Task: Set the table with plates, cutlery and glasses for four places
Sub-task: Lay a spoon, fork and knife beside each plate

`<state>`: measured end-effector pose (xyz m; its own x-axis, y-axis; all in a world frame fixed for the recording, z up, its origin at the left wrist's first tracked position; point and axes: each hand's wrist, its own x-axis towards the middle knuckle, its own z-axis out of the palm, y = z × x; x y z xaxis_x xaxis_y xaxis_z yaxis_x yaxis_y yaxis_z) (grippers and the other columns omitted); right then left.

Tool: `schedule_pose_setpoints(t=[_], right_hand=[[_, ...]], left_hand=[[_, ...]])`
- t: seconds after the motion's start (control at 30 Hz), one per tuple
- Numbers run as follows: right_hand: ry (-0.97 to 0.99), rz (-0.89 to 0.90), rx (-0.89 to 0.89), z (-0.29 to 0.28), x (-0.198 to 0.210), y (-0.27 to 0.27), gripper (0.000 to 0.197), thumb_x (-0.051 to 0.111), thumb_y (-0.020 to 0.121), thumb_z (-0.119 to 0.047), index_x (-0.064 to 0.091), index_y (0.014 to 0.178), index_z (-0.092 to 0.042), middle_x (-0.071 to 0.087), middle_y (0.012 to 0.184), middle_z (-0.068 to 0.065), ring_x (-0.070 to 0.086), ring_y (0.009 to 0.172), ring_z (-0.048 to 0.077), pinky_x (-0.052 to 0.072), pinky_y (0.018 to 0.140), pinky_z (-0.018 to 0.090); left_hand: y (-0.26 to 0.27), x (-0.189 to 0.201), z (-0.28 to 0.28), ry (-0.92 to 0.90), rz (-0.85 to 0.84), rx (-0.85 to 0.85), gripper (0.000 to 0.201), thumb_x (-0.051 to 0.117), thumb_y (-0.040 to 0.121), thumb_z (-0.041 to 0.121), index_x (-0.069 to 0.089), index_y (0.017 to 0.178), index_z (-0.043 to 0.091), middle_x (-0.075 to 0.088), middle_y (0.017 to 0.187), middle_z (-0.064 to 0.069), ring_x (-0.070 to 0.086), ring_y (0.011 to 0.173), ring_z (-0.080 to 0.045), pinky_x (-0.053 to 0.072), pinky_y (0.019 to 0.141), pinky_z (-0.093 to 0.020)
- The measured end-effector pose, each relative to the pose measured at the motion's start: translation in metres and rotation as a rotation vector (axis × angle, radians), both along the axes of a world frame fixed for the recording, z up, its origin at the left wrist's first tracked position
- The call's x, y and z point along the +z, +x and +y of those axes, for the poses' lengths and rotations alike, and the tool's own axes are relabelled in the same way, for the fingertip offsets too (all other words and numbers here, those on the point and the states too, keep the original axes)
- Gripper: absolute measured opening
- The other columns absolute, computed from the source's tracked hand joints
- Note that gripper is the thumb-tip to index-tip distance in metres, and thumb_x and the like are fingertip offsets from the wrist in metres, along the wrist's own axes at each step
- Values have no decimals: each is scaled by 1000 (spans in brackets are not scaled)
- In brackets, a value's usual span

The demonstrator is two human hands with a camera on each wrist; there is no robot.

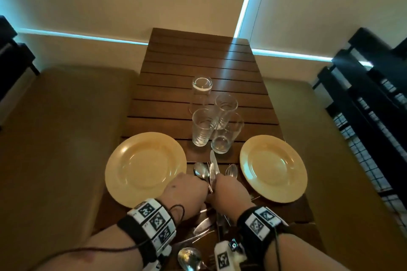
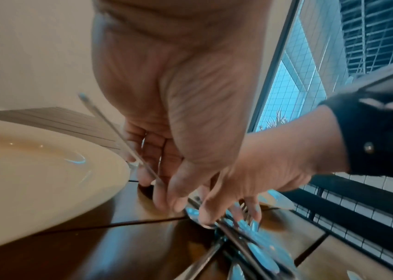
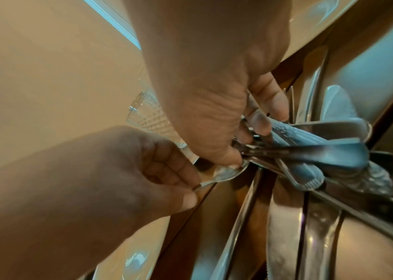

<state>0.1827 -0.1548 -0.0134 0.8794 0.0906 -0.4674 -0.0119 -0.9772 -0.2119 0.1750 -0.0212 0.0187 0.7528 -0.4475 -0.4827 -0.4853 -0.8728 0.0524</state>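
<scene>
Head view: a bundle of cutlery point(image 1: 211, 174) is being held upright-tilted above the near middle of the slatted wooden tabletop point(image 1: 198, 55), between two yellow plates. The left plate point(image 1: 145, 168) is lying toward the near left edge, the right plate point(image 1: 273, 167) toward the near right edge. The bundle's handles are being gripped by the right hand point(image 1: 231, 193), its fingers curled round them, with knife blades and spoon bowls pointing away from the person. The left hand point(image 1: 185, 193) is being kept right beside it; in the right wrist view point(image 3: 109, 181) its thumb and fingers are seen pinching the handle of a spoon point(image 3: 226, 172) at the edge of the bundle. More cutlery point(image 1: 204, 226) is lying loose on the tabletop under the wrists, at the near edge. Four clear glasses point(image 1: 217, 121) are being left grouped at the middle of the tabletop, just beyond the plates, standing close together. Marker-printed bands point(image 1: 154, 222) are being worn on both wrists.
</scene>
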Motion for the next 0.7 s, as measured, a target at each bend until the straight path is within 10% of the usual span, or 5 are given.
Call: schedule_pose_setpoints(t=[0.37, 0.7], right_hand=[[128, 134, -179, -11, 17, -15, 18, 56, 84, -18, 66, 99, -15, 70, 100, 5, 67, 93, 20, 59, 82, 32], [1204, 497, -816, -54, 40, -86, 44, 43, 84, 20, 55, 115, -9, 75, 105, 18, 72, 83, 29, 58, 66, 40]], left_hand=[[-36, 32, 54, -150, 128, 500, 20, 60, 94, 17, 69, 111, 25, 71, 108, 0, 68, 100, -20, 56, 84, -31], [-90, 28, -30, -954, 175, 1203, 12, 77, 89, 12, 71, 88, 22, 73, 84, 3, 67, 74, -7, 51, 55, -16]])
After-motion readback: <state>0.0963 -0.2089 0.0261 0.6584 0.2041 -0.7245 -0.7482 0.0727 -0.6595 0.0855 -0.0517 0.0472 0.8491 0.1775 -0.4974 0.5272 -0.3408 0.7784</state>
